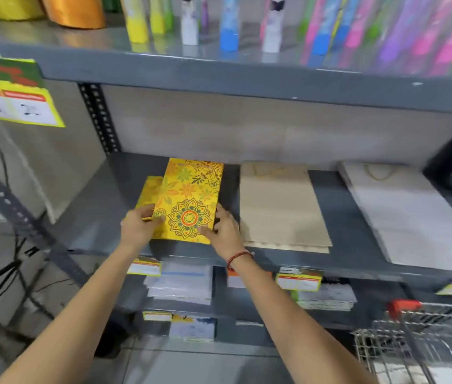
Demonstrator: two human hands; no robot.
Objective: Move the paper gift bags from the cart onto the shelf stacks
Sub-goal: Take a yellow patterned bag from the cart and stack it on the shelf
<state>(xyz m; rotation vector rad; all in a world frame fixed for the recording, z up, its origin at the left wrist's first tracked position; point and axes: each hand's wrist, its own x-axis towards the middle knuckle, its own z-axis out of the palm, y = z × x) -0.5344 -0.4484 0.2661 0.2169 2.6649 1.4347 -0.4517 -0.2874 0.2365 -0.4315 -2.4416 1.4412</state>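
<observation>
A yellow paper gift bag [188, 195] with an orange floral and mandala print lies flat on the grey middle shelf [341, 217]. Another yellow bag [149, 193] peeks out from under its left side. My left hand [139, 227] grips the top bag's near left corner. My right hand [225, 230] holds its near right edge, thumb on the print. Right of them lie a stack of brown paper bags [280, 206] and a stack of white paper bags [410, 214]. The wire cart [424, 339] with a red handle stands at the bottom right.
The top shelf carries ribbon rolls [72, 9] and colourful tubes [229, 23]. A yellow price sign [11, 98] hangs at the left. Packs of envelopes [182, 284] fill the lower shelves. Black cables [6, 273] trail on the floor at the left.
</observation>
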